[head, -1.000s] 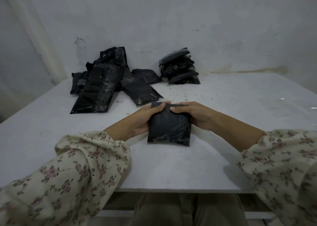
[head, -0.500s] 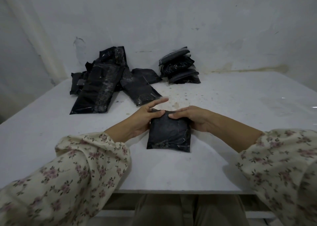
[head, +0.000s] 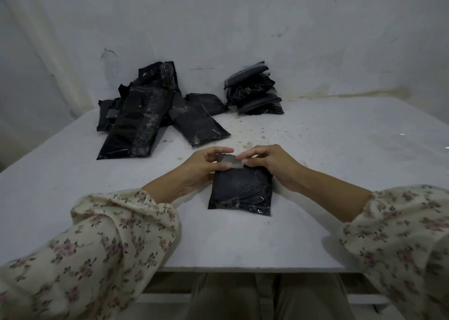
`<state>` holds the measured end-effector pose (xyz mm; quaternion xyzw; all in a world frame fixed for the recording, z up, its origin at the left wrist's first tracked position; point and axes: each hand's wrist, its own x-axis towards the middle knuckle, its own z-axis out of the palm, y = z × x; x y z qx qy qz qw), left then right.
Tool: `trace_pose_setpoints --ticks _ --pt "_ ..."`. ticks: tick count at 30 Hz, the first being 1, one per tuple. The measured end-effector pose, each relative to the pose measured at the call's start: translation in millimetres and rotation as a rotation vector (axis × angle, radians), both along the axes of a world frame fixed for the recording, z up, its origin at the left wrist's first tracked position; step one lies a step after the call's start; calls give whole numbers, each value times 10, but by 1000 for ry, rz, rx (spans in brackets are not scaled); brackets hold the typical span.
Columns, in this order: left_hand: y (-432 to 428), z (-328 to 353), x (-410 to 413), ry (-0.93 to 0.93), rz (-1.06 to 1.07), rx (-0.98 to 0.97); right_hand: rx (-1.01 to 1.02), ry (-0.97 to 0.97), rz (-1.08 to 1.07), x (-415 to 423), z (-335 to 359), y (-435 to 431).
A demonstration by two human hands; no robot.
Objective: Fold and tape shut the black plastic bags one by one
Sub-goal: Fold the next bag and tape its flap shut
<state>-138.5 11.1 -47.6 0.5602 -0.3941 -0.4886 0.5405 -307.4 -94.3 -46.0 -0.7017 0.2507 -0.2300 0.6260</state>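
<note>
You sit at a white table (head: 328, 178) pushed against a pale, scuffed wall (head: 243, 28). The tabletop is speckled with small dark marks towards its far middle, and a yellowish stain runs along the wall where it meets the table at the right. At the far left lies a loose heap of unfolded black bags (head: 143, 122), flat and overlapping. Well apart from it, against the wall, stands a small stack of folded bags (head: 254, 91). Your trousers (head: 233, 295) show below the near edge of the table, and floral sleeves (head: 109, 242) cover both your forearms.

The folded black bag (head: 241, 191) that you are working on lies flat on the table straight in front of you, between your wrists. Your left hand (head: 204, 171) pinches the left part of a greyish strip of tape (head: 229, 162) between thumb and fingers. Your right hand (head: 272, 166) nips the strip's right end with its fingertips. The strip hangs just over the bag's far edge.

Half a second ago both your hands lay on that far edge, your left forefinger stretched out, and no tape showed between them. Now they have risen off the bag and share the strip. The bag itself has kept its place.
</note>
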Motion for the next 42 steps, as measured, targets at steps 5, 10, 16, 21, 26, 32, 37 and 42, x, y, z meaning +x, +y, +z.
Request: trace_pose_setpoints --ticks 5,10,16,21,26,32,37,42 --pt "-27 -56 -46 -49 48 -51 -412 -47 62 -47 -55 -42" --pt "-37 -105 -104 58 93 -62 -653 17 148 -52 -79 -101" --pt "17 -60 -68 163 7 -49 -227 32 107 -98 -33 -121" --pt "21 -16 -96 65 60 -56 112 40 207 -72 32 -150" --pt "-7 -37 -92 79 120 -67 26 171 351 -121 203 -173" --pt "-4 -51 -132 104 121 -71 -870 208 60 6 71 15" --pt "-6 -38 -132 68 128 -81 -1122 -61 -101 85 -2 29" --pt "-24 -24 -128 16 169 -102 -1011 -180 -150 75 51 94"
